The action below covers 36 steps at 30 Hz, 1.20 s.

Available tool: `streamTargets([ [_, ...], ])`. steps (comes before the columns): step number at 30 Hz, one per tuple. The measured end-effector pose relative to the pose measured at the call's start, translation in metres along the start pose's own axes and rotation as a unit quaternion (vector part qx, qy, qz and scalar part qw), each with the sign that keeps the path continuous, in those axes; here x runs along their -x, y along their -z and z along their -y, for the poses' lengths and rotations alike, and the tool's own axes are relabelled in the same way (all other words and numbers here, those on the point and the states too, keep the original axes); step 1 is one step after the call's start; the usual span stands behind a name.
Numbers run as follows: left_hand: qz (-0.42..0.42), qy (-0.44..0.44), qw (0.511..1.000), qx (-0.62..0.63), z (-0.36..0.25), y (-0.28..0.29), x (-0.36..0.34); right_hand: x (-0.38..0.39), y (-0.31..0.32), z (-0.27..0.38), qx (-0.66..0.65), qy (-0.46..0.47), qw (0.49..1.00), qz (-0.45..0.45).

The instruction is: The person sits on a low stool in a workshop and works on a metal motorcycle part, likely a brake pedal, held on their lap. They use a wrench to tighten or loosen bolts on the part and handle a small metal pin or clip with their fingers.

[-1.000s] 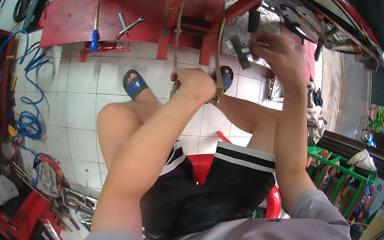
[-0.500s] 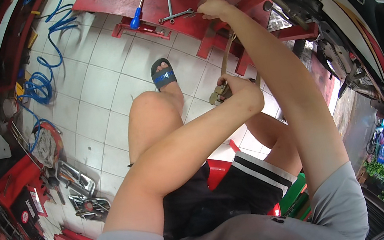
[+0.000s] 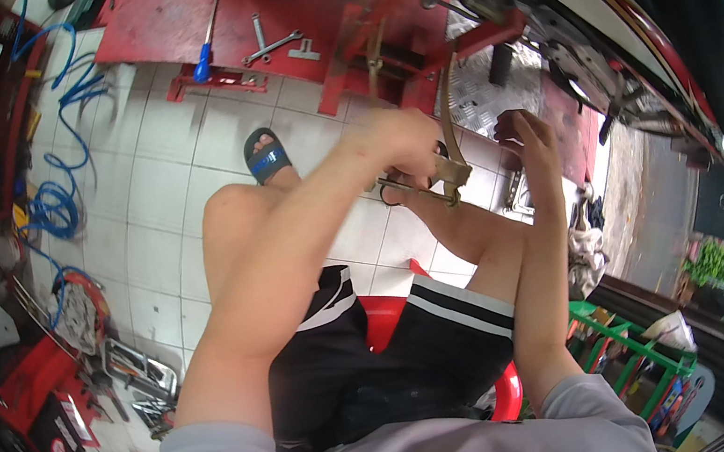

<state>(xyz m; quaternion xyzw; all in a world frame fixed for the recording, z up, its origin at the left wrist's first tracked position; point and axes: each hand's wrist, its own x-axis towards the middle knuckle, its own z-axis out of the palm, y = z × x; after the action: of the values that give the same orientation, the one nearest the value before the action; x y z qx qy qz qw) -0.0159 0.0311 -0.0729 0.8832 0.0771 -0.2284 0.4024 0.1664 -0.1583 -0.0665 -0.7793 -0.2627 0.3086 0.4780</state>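
Observation:
A brass-coloured ratchet buckle [image 3: 451,176] on a tan strap [image 3: 448,108] is in my left hand [image 3: 406,145], which is closed around it above my right shin and slightly blurred. The strap runs up from the buckle toward the red metal stand [image 3: 426,60]. My right hand [image 3: 529,133] is raised to the right of the buckle, fingers loosely curled and apart, with nothing visible in it. On the red bench plate [image 3: 151,32] lie a small flat metal piece [image 3: 307,49], two wrenches [image 3: 272,47] and a screwdriver with a blue handle [image 3: 204,64].
A motorcycle [image 3: 634,31] stands along the right side. Blue coiled air hose [image 3: 52,213] hangs at the left, above trays of tools [image 3: 140,367]. I sit on a red stool [image 3: 383,319]; a green rack [image 3: 632,344] stands at the lower right.
My right hand has come back from the bench plate to the right of the buckle; the flat metal piece shows uncovered. My left hand still holds the buckle. The view has shifted.

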Motion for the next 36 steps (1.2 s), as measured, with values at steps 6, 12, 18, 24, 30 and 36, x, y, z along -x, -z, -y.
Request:
streamTargets([
  [6,-0.107,-0.038,0.988,0.108,-0.003,0.028,0.019,0.005,0.001,-0.036,-0.133,-0.209,0.966,0.068],
  [12,-0.131,-0.018,0.978,0.161,-0.014,0.02,0.007,0.042,-0.036,0.016,-0.181,-0.223,0.957,0.047],
  [18,-0.217,-0.026,0.959,0.179,-0.02,-0.001,-0.006,0.055,-0.041,0.027,-0.418,-0.274,0.866,-0.022],
  [24,-0.267,-0.021,0.945,0.187,-0.028,-0.009,0.003,0.051,-0.048,0.0,-0.499,-0.24,0.833,-0.003],
  [30,-0.426,-0.031,0.863,0.269,0.001,-0.02,0.006,0.05,-0.063,-0.012,-0.492,-0.21,0.844,-0.03],
  [36,-0.391,0.07,0.765,0.506,0.004,-0.043,0.037,0.046,-0.065,-0.024,-0.518,-0.156,0.841,-0.026],
])
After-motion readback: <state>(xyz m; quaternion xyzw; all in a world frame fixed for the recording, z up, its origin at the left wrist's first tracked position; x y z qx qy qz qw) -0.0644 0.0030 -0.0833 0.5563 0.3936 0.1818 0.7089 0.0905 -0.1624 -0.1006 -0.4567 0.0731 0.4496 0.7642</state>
